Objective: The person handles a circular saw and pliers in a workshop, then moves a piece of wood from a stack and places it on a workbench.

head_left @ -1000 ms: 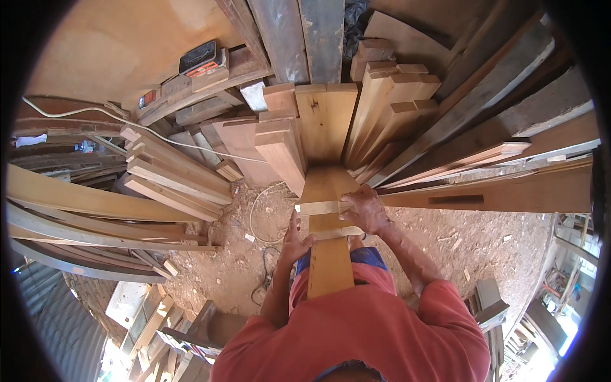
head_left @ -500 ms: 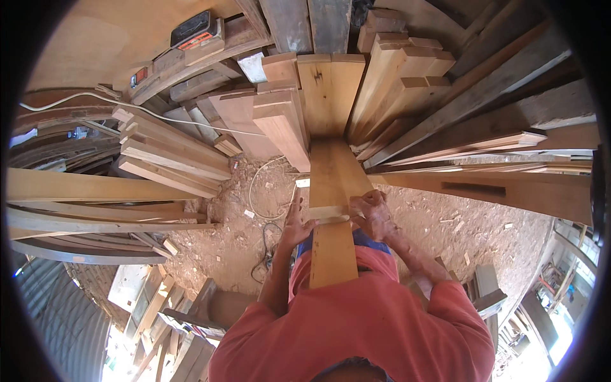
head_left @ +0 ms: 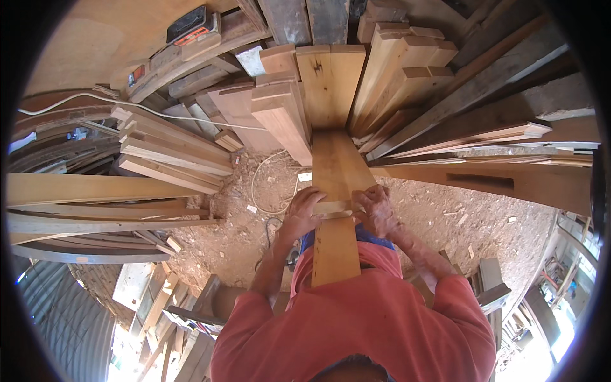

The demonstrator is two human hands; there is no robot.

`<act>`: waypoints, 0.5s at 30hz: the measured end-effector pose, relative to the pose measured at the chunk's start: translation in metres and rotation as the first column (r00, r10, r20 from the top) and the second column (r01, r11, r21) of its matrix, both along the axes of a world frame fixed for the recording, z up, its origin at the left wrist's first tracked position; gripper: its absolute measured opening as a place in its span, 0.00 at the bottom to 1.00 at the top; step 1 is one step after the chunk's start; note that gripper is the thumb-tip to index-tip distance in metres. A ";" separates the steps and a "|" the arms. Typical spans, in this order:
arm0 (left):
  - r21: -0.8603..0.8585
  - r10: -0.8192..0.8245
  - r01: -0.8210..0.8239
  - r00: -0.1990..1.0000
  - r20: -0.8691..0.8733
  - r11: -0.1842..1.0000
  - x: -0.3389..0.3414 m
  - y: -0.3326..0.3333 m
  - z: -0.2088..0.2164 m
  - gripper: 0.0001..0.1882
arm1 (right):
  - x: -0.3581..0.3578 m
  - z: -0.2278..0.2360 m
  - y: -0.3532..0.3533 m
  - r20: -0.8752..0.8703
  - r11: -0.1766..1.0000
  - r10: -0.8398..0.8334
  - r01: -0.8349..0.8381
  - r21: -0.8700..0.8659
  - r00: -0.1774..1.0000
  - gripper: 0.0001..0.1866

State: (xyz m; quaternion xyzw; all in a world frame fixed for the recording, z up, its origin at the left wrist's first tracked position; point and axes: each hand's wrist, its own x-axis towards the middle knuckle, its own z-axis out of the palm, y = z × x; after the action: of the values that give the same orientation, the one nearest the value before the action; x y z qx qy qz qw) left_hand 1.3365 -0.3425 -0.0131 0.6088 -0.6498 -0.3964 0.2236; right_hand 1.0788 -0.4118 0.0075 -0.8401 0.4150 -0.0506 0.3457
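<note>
A yellowish-brown wooden plank (head_left: 332,165) runs away from me, its near end in front of my waist. My left hand (head_left: 303,213) is closed on the left corner of that end, fingertips over the top face. At the right corner my right hand (head_left: 375,209) is closed, its fingers bent against the plank's edge. Below the near end, another length of wood (head_left: 336,251) reaches toward my red shirt. Whether the two lengths are joined I cannot tell. The undersides of the plank and parts of my fingers are hidden.
Upright boards (head_left: 331,83) stand just beyond the plank's far end. Stacked timber (head_left: 175,156) lies to the left, and more beams (head_left: 407,89) lean at the far right. A slotted timber (head_left: 477,181) extends along the right. A pale cable (head_left: 258,184) curls over the chip-strewn floor.
My left hand has moved up and inward, from beside the plank with fingers extended to a grip on its corner. My right hand stays at the right corner, its fingers shifted slightly.
</note>
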 end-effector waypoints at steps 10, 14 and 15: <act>-0.091 0.172 -0.181 0.979 -0.105 0.979 0.043 -0.053 -0.023 0.27 | -0.001 0.010 -0.075 0.301 0.964 -0.247 0.201 0.175 0.921 0.40; -0.085 0.197 -0.209 0.971 -0.132 0.974 0.047 -0.065 -0.026 0.25 | 0.000 -0.053 -0.077 0.276 0.980 -0.197 0.187 0.061 0.941 0.40; -0.120 0.190 -0.205 0.974 -0.124 0.971 0.047 -0.065 -0.030 0.24 | 0.004 -0.058 -0.080 0.367 0.971 -0.237 0.234 0.054 0.899 0.37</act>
State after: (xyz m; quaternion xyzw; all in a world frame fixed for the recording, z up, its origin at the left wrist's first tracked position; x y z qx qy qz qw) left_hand 1.3831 -0.4076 -0.0427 0.6314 -0.5972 -0.3614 0.3378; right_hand 1.0830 -0.4923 -0.0505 -0.7575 0.4410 -0.2480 0.4126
